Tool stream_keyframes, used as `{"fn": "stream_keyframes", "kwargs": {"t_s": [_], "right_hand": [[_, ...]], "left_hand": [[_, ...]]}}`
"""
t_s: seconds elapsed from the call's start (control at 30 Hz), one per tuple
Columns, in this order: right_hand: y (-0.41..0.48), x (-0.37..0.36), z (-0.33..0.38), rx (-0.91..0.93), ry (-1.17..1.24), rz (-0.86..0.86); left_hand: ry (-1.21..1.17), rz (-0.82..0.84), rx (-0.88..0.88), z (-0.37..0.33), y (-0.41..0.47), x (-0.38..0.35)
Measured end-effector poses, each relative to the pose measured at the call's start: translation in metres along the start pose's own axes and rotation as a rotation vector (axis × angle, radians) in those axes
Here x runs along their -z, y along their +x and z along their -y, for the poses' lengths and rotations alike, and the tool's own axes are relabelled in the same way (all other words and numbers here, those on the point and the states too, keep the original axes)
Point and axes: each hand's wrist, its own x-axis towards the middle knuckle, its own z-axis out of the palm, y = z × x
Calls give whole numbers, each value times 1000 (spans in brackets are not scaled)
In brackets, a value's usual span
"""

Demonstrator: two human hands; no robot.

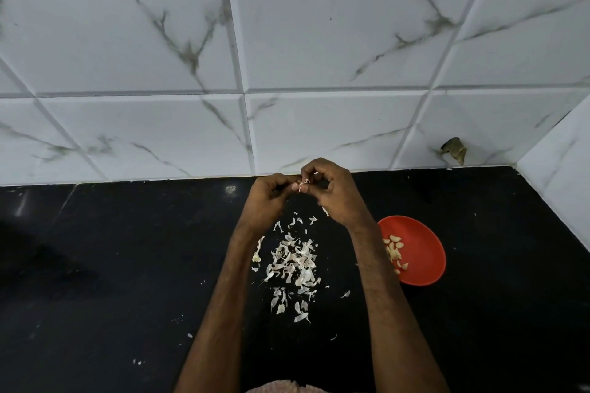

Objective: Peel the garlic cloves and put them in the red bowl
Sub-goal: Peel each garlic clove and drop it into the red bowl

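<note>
My fingers (314,169) are curled in on both sides, and the tips meet around one small garlic clove (303,186). My left hand (271,198) pinches it from the left and my right hand (335,195) pinches it from the right. A bit of pale skin shows between the tips. The clove is held up above the tabletop (127,265), just above the middle of the frame, in front of the line where the black surface meets the tiled wall (287,41).

Below my hands, between my two forearms, a loose heap of garlic skins (295,260) lies scattered, with stray flakes trailing toward the lower middle of the frame. The red bowl (421,233) sits right of centre. My right forearm crosses over its left rim and hides that part. The peeled cloves (395,250) lie inside it, along its left side.

The white, grey-veined wall fills the upper half of the frame. A brown scrap (455,150) clings low on it, up and right of the bowl. A side wall (558,175) closes in at the right edge, forming a corner behind the bowl. To the left the dark tabletop runs wide, dotted with a few pale flecks. A strip of patterned cloth (281,389) shows at the bottom edge.
</note>
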Motion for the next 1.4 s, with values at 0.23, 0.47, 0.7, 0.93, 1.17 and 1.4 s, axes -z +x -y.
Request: {"fn": "stream_keyframes", "kwargs": {"t_s": [0.23, 0.47, 0.7, 0.93, 1.17, 1.4], "right_hand": [[1, -5, -4, -5, -39, -6], [0, -12, -1, 98, -131, -115], [0, -19, -1, 209, -353, -212], [1, -15, 2, 157, -186, -223], [0, -15, 7, 112, -35, -228], [2, -14, 9, 73, -37, -278]], "left_hand": [[-8, -57, 11, -3, -3, -2], [-29, -123, 15, -2, -2, -5], [-63, -180, 56, -3, 2, -9], [-398, -187, 290, -8, -1, -12], [-625, -179, 376, -7, 3, -9], [-648, -221, 358, -6, 4, -6]]}}
